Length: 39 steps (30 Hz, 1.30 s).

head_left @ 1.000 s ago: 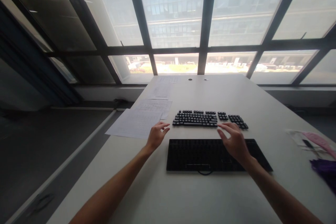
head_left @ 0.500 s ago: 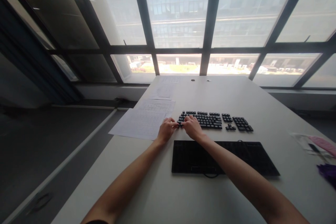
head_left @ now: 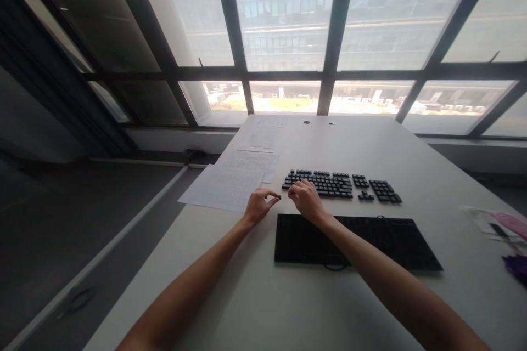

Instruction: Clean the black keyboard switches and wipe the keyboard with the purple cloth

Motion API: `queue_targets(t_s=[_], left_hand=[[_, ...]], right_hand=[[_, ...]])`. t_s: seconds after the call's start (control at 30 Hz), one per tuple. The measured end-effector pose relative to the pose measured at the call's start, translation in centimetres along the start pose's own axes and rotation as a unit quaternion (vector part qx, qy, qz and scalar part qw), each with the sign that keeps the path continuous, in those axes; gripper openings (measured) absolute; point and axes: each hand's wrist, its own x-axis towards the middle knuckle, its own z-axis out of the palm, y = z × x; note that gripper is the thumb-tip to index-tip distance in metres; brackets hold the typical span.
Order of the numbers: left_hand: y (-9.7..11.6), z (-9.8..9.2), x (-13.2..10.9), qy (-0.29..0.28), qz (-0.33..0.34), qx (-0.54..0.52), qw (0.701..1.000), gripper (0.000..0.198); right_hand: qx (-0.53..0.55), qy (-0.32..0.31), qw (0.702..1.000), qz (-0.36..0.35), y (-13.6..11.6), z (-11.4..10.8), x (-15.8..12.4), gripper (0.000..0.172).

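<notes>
My left hand [head_left: 258, 205] pinches a small black keycap [head_left: 279, 197] between thumb and fingertips, just above the white table and left of the laid-out keys. My right hand [head_left: 307, 200] is closed, its fingertips curled at the lower left of the black keycaps [head_left: 337, 186]. Something dark shows at those fingertips, too small to make out. The keycaps lie in groups in the pattern of a full keyboard, partly hidden by my right hand. Nearer to me is a flat black keyboard base [head_left: 382, 247], crossed by my right forearm, with a bit of cable at its edges.
Written paper sheets [head_left: 224, 186] lie along the table's left edge. On the right are a pink item [head_left: 510, 223], a dark-handled tool [head_left: 499, 230] and something purple [head_left: 515, 269]. Windows [head_left: 284, 22] stand beyond the far edge of the white table [head_left: 230, 296].
My hands have drawn slightly apart from the lower-left keys, and the left now holds a keycap clear of the rows. The whole view has shifted slightly.
</notes>
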Motion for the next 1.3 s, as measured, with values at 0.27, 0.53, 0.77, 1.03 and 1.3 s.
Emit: queue_targets(t_s=[0.27, 0.53, 0.77, 1.03, 1.3], left_hand=[[4.4, -4.0, -8.1, -0.146, -0.105, -0.202, 0.963, 0.021], [4.9, -2.8, -10.7, -0.176, -0.134, -0.265, 0.939, 0.019], [4.7, -2.7, -10.9, -0.168, -0.124, -0.248, 0.946, 0.013], [4.8, -2.2, -11.4, -0.142, -0.079, -0.209, 0.964, 0.011], [4.8, -1.9, -11.8, -0.116, -0.012, -0.181, 0.976, 0.009]], right_hand=[[0.388, 0.033, 0.915, 0.109, -4.6, -2.1, -9.8, 0.004], [0.434, -0.016, 0.881, 0.188, -5.3, -1.2, -11.8, 0.005], [0.407, -0.014, 0.899, 0.164, -5.6, -0.6, -12.0, 0.005], [0.387, -0.018, 0.909, 0.153, -5.7, -0.6, -12.0, 0.005], [0.349, -0.02, 0.93, 0.118, -5.9, -0.3, -12.3, 0.005]])
